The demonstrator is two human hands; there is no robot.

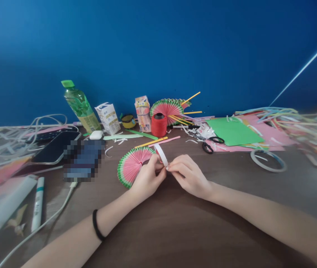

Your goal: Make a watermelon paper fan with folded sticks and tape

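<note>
My left hand (151, 175) is closed around a narrow roll of tape (161, 154) with a white side, held on edge above the table. My right hand (189, 174) pinches at the roll's near edge, its fingertips meeting those of the left. Whether a loose tape end is between them is too small to tell. Partly behind my left hand lies a pleated paper fan (130, 165), pink with a white and green border. Just beyond the roll are a yellow stick (147, 143) and a pink stick (172, 140).
A red thread spool (158, 125), a second fan (166, 109), small cartons and a green bottle (81, 108) stand along the blue wall. Phones and a white cable (54, 216) lie left. Green paper (235, 132), black scissors handles (212, 143) and a clear ring (268, 160) lie right.
</note>
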